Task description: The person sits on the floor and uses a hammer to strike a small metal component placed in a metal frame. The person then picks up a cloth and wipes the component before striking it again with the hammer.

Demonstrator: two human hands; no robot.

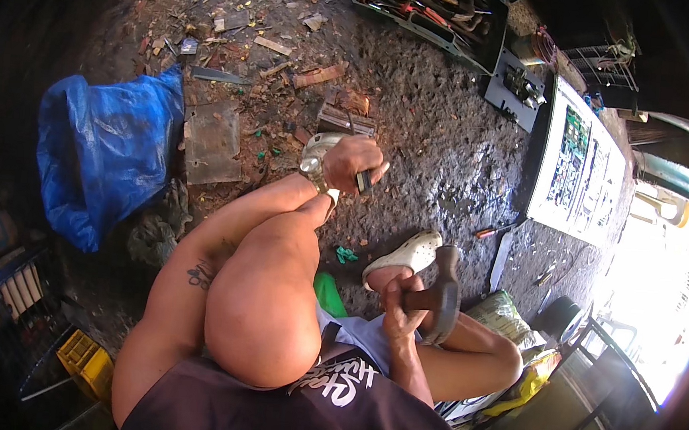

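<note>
Gripping a dark chisel-like tool (pixel 364 180) in our left hand (pixel 352 161) at frame centre and a hammer (pixel 440 294) in our right hand (pixel 399 308) lower right, we should strike squarely.

Right hand (pixel 399 308) grips hammer (pixel 439 295) — left hand (pixel 350 161) holds tool (pixel 364 181).

Bright blue plastic sheet (pixel 105 150), yellow crate (pixel 88 361), white perforated clog (pixel 405 255), dark grey hammer head (pixel 445 290), black shirt (pixel 299 407) with white print, green scraps (pixel 346 254), grey-brown littered ground (pixel 437 142)
</note>
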